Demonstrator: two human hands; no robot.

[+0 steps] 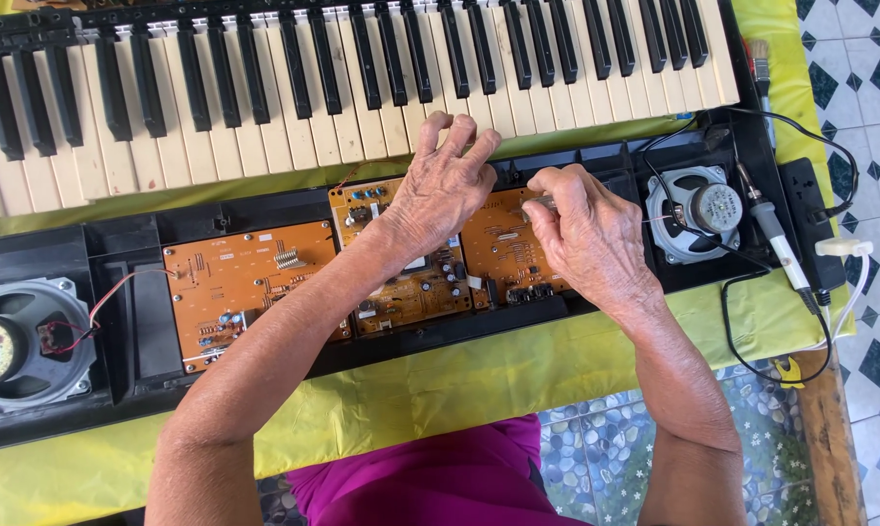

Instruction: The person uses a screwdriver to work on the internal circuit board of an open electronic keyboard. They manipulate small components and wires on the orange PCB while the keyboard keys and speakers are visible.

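Speakers (710, 208) flank orange circuit boards (245, 282); right hand (584, 234) pinches a small tool (540, 205), left hand (442, 185) spread open.

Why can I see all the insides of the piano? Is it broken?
It's opened up: the keys sit apart from the black case, leaving orange circuit boards and speakers bare. No clear damage shows.

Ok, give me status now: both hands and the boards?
Left hand over middle circuit board, fingers curled. Right hand pinching thin tool on right board. Nothing blocking.
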